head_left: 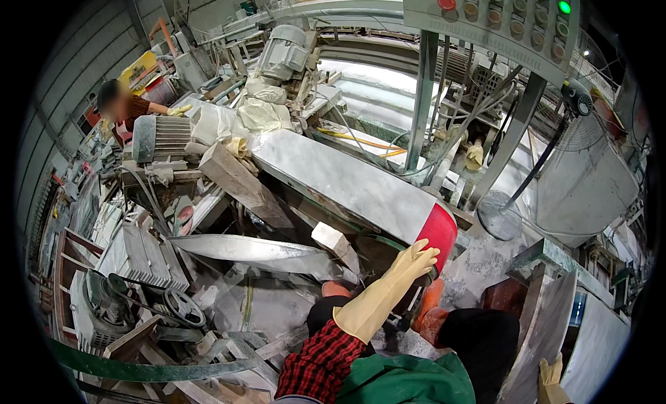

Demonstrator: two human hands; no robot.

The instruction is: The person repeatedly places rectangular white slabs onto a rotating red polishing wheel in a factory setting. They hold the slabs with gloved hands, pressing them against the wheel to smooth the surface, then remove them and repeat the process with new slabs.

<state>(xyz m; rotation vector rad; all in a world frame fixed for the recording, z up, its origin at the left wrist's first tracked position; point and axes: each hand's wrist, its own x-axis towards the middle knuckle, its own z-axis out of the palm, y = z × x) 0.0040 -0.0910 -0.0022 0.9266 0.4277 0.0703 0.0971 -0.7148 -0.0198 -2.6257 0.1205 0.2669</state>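
Well, pale slab (347, 180), cluttered workshop (69, 95).

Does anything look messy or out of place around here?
Yes: wood scraps lie jumbled at odd angles, lower left of the view. The pale slab near the left hand shows no obvious damage.

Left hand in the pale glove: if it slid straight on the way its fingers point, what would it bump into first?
Most likely the red end of the pale slab: the left hand's fingertips overlap it in this view, though whether they touch is unclear.
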